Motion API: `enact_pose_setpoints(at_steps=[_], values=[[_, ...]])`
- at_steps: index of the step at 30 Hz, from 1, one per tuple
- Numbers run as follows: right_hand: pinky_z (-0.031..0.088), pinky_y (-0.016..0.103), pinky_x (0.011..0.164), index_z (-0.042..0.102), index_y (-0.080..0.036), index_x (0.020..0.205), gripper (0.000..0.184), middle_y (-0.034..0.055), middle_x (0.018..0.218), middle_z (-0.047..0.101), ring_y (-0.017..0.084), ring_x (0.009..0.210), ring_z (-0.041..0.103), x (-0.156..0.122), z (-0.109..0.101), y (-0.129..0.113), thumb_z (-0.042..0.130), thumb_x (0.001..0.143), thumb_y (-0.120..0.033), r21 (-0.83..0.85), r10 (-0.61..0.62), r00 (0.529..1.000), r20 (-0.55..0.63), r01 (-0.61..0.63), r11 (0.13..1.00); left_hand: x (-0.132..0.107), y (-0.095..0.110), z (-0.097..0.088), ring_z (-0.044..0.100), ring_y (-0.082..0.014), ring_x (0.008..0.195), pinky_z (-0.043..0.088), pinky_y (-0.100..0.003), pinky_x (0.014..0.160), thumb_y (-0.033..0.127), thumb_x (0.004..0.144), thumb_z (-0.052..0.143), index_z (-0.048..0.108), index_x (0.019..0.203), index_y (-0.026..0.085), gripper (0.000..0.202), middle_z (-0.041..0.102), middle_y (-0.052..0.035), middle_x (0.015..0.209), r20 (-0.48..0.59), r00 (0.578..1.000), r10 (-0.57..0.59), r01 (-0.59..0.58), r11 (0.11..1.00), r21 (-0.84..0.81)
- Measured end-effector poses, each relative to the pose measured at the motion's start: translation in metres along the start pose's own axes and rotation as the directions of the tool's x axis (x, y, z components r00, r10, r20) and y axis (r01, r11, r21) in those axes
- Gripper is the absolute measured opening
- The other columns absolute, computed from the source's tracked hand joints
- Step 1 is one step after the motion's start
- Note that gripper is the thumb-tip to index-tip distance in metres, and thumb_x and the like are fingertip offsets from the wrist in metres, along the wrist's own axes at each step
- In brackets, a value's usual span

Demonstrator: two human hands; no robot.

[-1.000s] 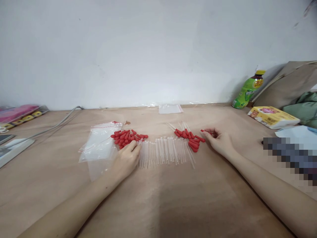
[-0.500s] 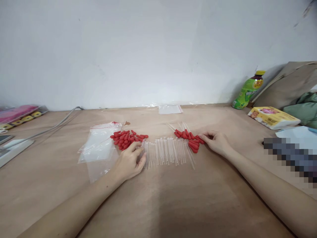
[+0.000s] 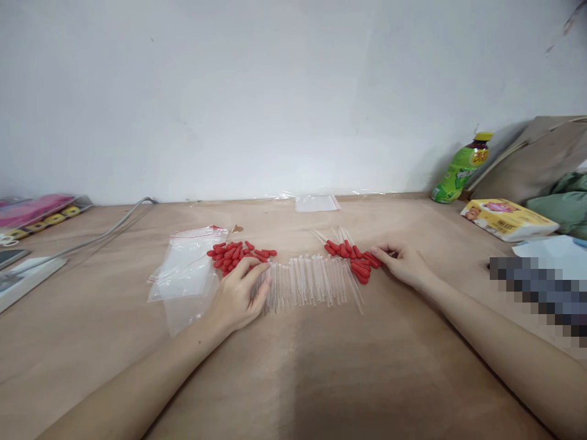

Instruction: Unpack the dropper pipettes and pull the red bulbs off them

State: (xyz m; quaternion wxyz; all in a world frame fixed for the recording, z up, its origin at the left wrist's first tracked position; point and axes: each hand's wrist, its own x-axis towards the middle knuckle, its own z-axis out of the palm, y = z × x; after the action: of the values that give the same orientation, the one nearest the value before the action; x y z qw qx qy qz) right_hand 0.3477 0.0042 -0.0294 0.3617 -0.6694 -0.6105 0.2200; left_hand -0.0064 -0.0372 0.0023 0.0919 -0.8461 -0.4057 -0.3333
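A row of clear dropper tubes (image 3: 316,281) lies side by side on the table in front of me. My left hand (image 3: 243,292) rests at the row's left end, thumb and fingers bent but apart, its fingertips touching or very near the outermost tubes. Just beyond that hand is a heap of loose red rubber bulbs (image 3: 229,255). To the right, several droppers (image 3: 345,249) with red bulbs fitted on clear tubes lie in a loose cluster. My right hand (image 3: 402,264) has thumb and fingertips closed at the bulb of the rightmost dropper (image 3: 372,260); its tube is hard to see.
Clear zip bags (image 3: 183,269) lie left of the heap, and a small white bag (image 3: 316,203) lies by the wall. At right are a green bottle (image 3: 461,170), a yellow tissue pack (image 3: 509,219) and a paper bag (image 3: 527,156). A grey cable (image 3: 114,226) crosses the left side.
The whole view has shifted slightly. My left fingers have moved a little at the end of the tube row; my right hand stays at the same bulb.
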Motion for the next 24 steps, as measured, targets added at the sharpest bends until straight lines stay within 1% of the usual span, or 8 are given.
enact_pose_setpoints(at_steps=[2,4,8,10,13,17,20,24], values=[[0.041,0.023,0.052,0.065,-0.015,0.084,0.036,0.0047,0.069,0.066,0.014,0.058,0.057,0.004,-0.003,-0.007,0.053,0.071,-0.047,0.054,0.055,0.998,0.030,-0.056,0.997,0.002,-0.001,0.001,0.054,-0.0184,0.090,0.045,-0.034,0.080,0.021,0.082,0.048,0.059,0.100,0.016,0.021,0.055,-0.0074,0.095,-0.057,0.998,0.004,-0.003,1.000,0.003],[0.040,0.022,0.049,0.063,-0.015,0.081,0.033,0.0039,0.065,0.064,0.013,0.055,0.055,0.008,-0.006,-0.019,0.056,0.069,-0.045,0.032,0.083,0.996,0.014,-0.083,0.996,0.003,-0.002,0.003,0.053,-0.0193,0.091,0.043,-0.037,0.082,0.019,0.081,0.049,0.060,0.097,0.017,0.020,0.056,-0.0070,0.095,-0.095,0.995,0.008,-0.008,1.000,0.001],[0.037,0.021,0.048,0.062,-0.018,0.072,0.029,0.0005,0.062,0.062,0.011,0.054,0.053,0.013,-0.004,-0.048,0.057,0.066,-0.046,-0.151,-0.032,0.999,-0.015,0.029,0.988,0.002,0.000,0.006,0.052,-0.0195,0.091,0.042,-0.038,0.081,0.019,0.081,0.051,0.061,0.095,0.018,0.018,0.057,-0.0067,0.095,-0.099,0.995,0.007,-0.010,1.000,-0.029],[0.036,0.022,0.047,0.061,-0.019,0.068,0.029,0.0003,0.064,0.063,0.012,0.056,0.054,0.015,0.002,-0.061,0.056,0.066,-0.048,-0.246,-0.039,0.999,0.004,0.039,0.968,0.001,0.001,0.007,0.052,-0.0196,0.091,0.042,-0.038,0.080,0.019,0.080,0.051,0.062,0.094,0.018,0.017,0.057,-0.0066,0.095,-0.094,0.995,0.015,-0.018,0.999,-0.036],[0.035,0.023,0.047,0.061,-0.020,0.064,0.027,0.0017,0.064,0.063,0.014,0.058,0.055,0.021,0.010,-0.076,0.053,0.068,-0.045,-0.373,0.022,0.999,0.027,-0.011,0.928,0.001,0.003,0.007,0.052,-0.0196,0.090,0.041,-0.037,0.080,0.019,0.080,0.052,0.062,0.092,0.018,0.016,0.057,-0.0065,0.094,-0.097,0.995,0.028,-0.032,0.999,-0.037],[0.034,0.025,0.046,0.062,-0.019,0.058,0.026,0.0037,0.056,0.061,0.015,0.052,0.054,0.032,0.013,-0.088,0.054,0.066,-0.042,-0.495,0.170,0.974,0.149,-0.076,0.866,0.001,0.002,0.007,0.052,-0.0193,0.090,0.041,-0.037,0.078,0.019,0.080,0.052,0.063,0.090,0.019,0.015,0.058,-0.0063,0.094,-0.095,0.995,0.036,-0.039,0.999,-0.030],[0.035,0.025,0.045,0.060,-0.018,0.051,0.024,0.0036,0.053,0.060,0.015,0.049,0.054,0.039,0.011,-0.092,0.058,0.064,-0.038,-0.506,0.233,0.947,0.221,-0.093,0.857,0.001,0.001,0.006,0.052,-0.0194,0.090,0.041,-0.036,0.078,0.020,0.081,0.051,0.063,0.089,0.019,0.015,0.058,-0.0064,0.094,-0.079,0.996,0.035,-0.037,0.999,-0.024],[0.034,0.025,0.041,0.055,-0.017,0.041,0.025,0.0025,0.044,0.054,0.014,0.044,0.050,0.044,0.011,-0.089,0.063,0.059,-0.032,-0.372,0.229,0.946,0.231,-0.132,0.919,0.001,0.002,0.005,0.052,-0.0194,0.089,0.041,-0.037,0.078,0.020,0.081,0.050,0.063,0.089,0.019,0.015,0.058,-0.0067,0.094,-0.058,0.997,0.042,-0.043,0.999,-0.021]])
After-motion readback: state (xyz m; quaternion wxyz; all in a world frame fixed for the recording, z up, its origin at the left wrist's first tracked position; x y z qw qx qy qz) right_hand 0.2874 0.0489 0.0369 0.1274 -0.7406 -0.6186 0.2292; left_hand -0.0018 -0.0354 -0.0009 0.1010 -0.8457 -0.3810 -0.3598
